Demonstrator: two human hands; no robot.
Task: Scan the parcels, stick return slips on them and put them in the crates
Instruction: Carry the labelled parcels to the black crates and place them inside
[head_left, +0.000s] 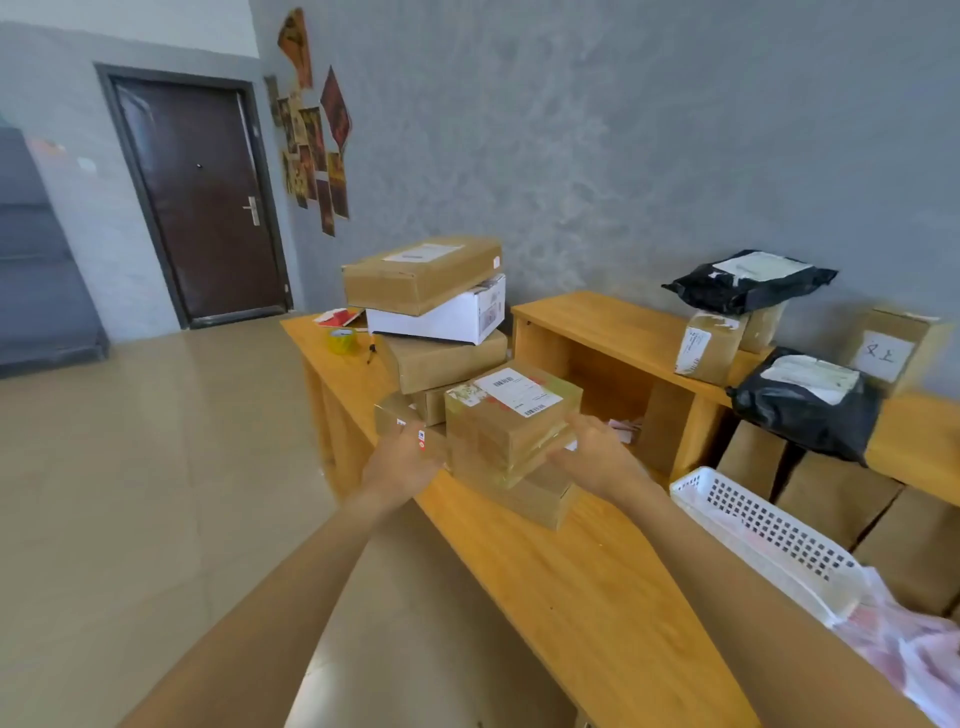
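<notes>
A tape-wrapped cardboard parcel (511, 421) with a white barcode label on top rests on a flatter brown box (543, 501) at the near edge of the wooden table (587, 587). My left hand (402, 460) presses against the parcel's left side, and a small white, blue and red item shows on its fingers. On the other side, my right hand (597, 452) has its fingertips on the lower right edge. Behind the parcel rises a stack of brown boxes (421, 278) with a white box (441, 314) among them.
A yellow tape roll (343, 340) lies at the table's far end. A white perforated basket (753, 525) sits to the right. Two black poly bags (748, 280) (808, 408) and small boxes top the wooden shelf (597, 322). Brown cartons (836, 496) stand below.
</notes>
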